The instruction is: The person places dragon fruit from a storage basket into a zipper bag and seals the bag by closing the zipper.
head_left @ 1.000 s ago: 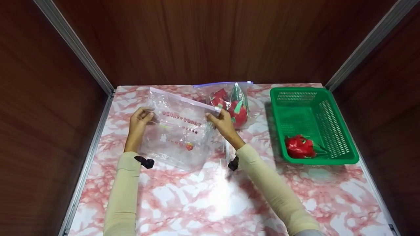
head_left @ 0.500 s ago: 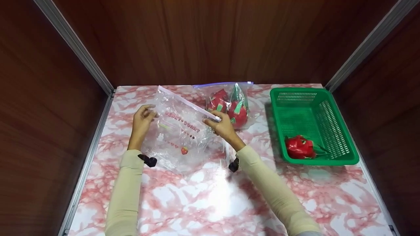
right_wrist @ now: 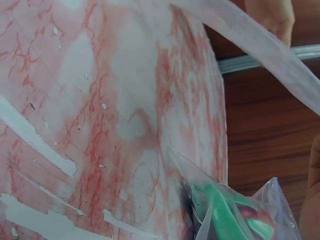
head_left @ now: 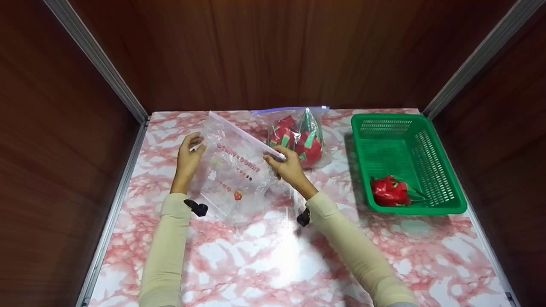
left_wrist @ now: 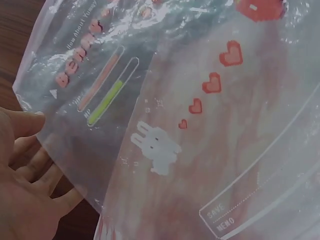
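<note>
Clear bag [head_left: 232, 170] tilts over the table [head_left: 239, 273] — right hand [head_left: 290, 166] pinches the slider end of its zip strip; left hand [head_left: 187, 157] is at the left edge, thumb and fingers spread, contact uncertain. Just behind the right hand stands a filled bag [head_left: 290, 108] with two dragon fruits [head_left: 310, 150], crowding that side. Green basket [head_left: 418, 210] sits well apart, rightward — one red fruit [head_left: 389, 192] in its near-left corner
</note>
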### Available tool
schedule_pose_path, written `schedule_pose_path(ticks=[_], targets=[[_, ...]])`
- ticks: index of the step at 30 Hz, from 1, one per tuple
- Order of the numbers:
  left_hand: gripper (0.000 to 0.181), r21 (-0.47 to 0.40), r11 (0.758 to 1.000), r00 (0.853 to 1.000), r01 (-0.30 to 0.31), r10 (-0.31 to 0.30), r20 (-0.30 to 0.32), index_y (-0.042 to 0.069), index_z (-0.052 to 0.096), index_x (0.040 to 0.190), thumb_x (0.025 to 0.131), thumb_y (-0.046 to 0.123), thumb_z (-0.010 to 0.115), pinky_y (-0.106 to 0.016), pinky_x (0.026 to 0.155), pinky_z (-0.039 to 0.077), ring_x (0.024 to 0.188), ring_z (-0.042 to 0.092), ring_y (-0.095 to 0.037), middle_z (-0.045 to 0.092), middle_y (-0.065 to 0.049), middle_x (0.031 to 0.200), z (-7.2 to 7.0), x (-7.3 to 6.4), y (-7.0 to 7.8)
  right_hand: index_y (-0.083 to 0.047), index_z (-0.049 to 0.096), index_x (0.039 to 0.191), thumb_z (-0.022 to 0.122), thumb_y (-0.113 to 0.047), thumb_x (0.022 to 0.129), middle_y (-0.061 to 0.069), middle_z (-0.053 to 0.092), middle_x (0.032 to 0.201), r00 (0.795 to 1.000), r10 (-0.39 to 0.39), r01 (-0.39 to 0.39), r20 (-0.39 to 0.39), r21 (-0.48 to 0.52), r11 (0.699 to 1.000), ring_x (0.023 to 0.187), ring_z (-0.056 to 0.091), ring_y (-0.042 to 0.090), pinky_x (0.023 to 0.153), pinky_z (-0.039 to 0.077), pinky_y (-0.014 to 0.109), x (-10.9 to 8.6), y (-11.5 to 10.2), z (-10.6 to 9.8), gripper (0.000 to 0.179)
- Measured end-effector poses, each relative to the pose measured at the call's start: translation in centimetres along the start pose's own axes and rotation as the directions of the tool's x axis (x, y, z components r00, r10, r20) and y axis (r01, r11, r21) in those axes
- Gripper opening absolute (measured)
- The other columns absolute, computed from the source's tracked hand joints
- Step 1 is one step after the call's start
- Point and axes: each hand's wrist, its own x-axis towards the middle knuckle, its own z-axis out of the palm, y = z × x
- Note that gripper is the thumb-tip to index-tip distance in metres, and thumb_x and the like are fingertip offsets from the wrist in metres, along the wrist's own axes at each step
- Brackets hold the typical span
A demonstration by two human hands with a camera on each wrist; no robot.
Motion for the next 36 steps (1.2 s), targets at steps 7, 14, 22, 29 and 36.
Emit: schedule_pose_path(ticks=[7,14,22,29,36], targets=[[0.039,0.056,0.998,0.998,-0.015,0.018,-0.059,-0.008,0.058,0.140,0.101,0.000,0.059,-0.051,0.129,0.036,0.145,0.046,-0.037,0.048,-0.025,0.147,1.4,-0.1,0.5,-0.002,0.076,0.109,0.078,-0.014,0.097,0.006,0.068,0.070,0.999,-0.037,0.036,-0.026,-0.050,0.998,0.042,0.053,0.006,0.036,0.045,0.021,-0.2,0.2,0.2,0.016],[0.024,0.057,0.998,0.995,-0.011,0.016,-0.101,-0.005,0.068,0.123,0.102,0.001,0.059,-0.026,0.087,0.055,0.104,0.063,-0.023,0.064,-0.022,0.124,4.3,-0.7,2.1,-0.003,0.077,0.109,0.077,-0.008,0.097,0.001,0.066,0.068,0.994,-0.093,0.089,-0.061,-0.071,0.994,0.043,0.054,0.008,0.035,0.044,0.021,-0.2,0.6,0.3,0.013],[0.020,-0.138,0.985,0.994,0.108,-0.103,0.047,-0.010,0.060,0.119,0.107,0.005,0.054,-0.041,0.074,0.069,0.088,0.071,-0.030,0.060,-0.011,0.101,8.0,-1.6,4.4,-0.003,0.078,0.108,0.079,-0.007,0.095,0.009,0.073,0.077,0.976,-0.198,0.181,-0.090,-0.168,0.969,0.048,0.057,0.004,0.041,0.046,0.017,-0.2,0.6,0.5,0.013],[0.018,-0.215,0.956,0.974,0.200,-0.170,0.150,-0.003,0.054,0.117,0.108,0.012,0.052,-0.043,0.078,0.069,0.096,0.070,-0.030,0.059,-0.020,0.112,10.4,-2.4,5.5,0.001,0.077,0.108,0.082,0.000,0.091,0.015,0.077,0.094,0.937,-0.332,0.300,-0.109,-0.237,0.924,0.068,0.065,0.015,0.062,0.052,0.018,-0.4,0.5,1.0,0.018],[0.024,-0.230,0.947,0.967,0.225,-0.188,0.170,0.000,0.054,0.116,0.108,0.022,0.059,-0.046,0.079,0.069,0.098,0.069,-0.029,0.060,-0.018,0.112,11.5,-2.9,5.7,0.014,0.069,0.114,0.078,0.016,0.085,0.027,0.070,0.105,0.931,-0.364,0.351,-0.039,-0.180,0.919,0.098,0.071,0.042,0.093,0.062,0.036,-1.6,-2.1,1.8,0.031]])
